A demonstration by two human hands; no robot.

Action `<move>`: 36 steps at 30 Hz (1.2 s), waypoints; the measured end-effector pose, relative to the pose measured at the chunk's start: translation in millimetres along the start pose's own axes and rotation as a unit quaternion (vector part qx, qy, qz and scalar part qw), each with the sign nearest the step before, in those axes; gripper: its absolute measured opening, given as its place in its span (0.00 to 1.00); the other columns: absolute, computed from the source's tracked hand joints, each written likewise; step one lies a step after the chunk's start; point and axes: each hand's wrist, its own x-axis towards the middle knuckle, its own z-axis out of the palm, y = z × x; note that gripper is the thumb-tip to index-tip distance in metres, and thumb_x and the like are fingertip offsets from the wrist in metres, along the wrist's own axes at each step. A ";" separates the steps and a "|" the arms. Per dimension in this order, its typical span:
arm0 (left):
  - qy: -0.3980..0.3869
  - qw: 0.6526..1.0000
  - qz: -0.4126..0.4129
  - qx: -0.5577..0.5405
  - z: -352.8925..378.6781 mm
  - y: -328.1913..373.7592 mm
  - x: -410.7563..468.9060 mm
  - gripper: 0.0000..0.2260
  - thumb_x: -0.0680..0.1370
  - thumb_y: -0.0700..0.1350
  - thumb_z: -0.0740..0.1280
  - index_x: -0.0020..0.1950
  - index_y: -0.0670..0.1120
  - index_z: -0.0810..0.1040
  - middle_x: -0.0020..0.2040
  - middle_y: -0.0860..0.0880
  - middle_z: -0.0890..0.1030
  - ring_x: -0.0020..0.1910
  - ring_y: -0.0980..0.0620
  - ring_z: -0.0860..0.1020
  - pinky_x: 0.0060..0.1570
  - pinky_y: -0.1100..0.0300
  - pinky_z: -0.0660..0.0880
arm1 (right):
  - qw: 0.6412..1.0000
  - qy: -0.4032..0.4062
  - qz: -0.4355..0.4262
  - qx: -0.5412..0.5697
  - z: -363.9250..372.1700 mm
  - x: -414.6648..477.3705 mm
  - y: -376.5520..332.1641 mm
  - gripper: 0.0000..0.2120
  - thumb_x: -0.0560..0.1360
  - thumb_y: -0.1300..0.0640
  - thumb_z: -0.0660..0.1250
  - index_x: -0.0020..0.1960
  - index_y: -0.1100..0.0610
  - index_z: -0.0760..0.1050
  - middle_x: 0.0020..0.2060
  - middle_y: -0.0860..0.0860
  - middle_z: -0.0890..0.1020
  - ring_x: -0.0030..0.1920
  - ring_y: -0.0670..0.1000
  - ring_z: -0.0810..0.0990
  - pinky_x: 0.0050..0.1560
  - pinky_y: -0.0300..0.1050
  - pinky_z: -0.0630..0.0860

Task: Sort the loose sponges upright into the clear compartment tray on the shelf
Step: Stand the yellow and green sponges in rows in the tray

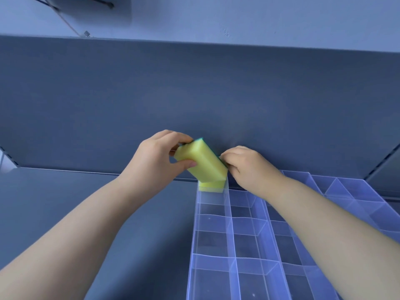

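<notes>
A grey-blue metal shelf (65, 202) fills the lower part of the view, with its flat back panel (194, 87) of the same colour rising behind it. On the right half of the shelf stands a clear plastic compartment tray (194, 234), pushed close to the back panel and split by thin see-through dividers into rows of rectangular cells.

Two bare forearms reach in from the bottom corners and meet over the tray's far left corner. The left hand (155, 156) grips the upper left end of a yellow rectangular foam sponge with a thin green scouring layer (202, 161). Its fingers curl over the far edge and its thumb presses on the near side. The right hand (249, 167) pinches the sponge's lower right end, fingers curled in at the green edge.

The sponge is in the air, tilted, neither upright nor flat. Its long axis runs from upper left down to lower right, with the lower end pointing into the tray's far left corner cell. The yellow foam faces the camera; the green layer lies on the far side.

Under that lower end, a second yellow sponge (211, 187) sits in the corner cell, mostly hidden. Whether the two sponges touch cannot be told.
</notes>
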 end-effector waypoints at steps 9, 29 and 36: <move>-0.031 0.999 0.033 0.028 21.9 3.9 6.8 0.20 0.69 0.46 0.76 0.59 0.47 0.79 0.49 0.55 0.74 0.41 0.55 0.71 0.46 0.66 0.68 | 0.992 -0.086 0.064 0.073 -15.3 4.6 10.5 0.26 0.73 0.71 0.51 0.64 0.52 0.72 0.55 0.51 0.80 0.55 0.51 0.77 0.58 0.49 0.74; -0.092 0.974 0.149 0.141 64.2 -4.8 -6.7 0.07 0.67 0.43 0.75 0.43 0.43 0.82 0.34 0.49 0.78 0.32 0.46 0.74 0.30 0.59 0.75 | 0.994 -0.110 0.028 -0.003 -15.5 -1.5 -1.7 0.24 0.74 0.71 0.52 0.63 0.56 0.75 0.61 0.51 0.76 0.62 0.52 0.70 0.63 0.46 0.67; -0.111 0.962 0.166 0.185 49.2 1.3 -7.3 0.16 0.74 0.51 0.57 0.48 0.48 0.83 0.40 0.50 0.80 0.35 0.46 0.77 0.28 0.59 0.74 | 0.987 -0.129 0.042 -0.084 -22.7 -8.9 -18.3 0.22 0.75 0.67 0.52 0.65 0.53 0.72 0.63 0.46 0.73 0.64 0.49 0.67 0.61 0.47 0.69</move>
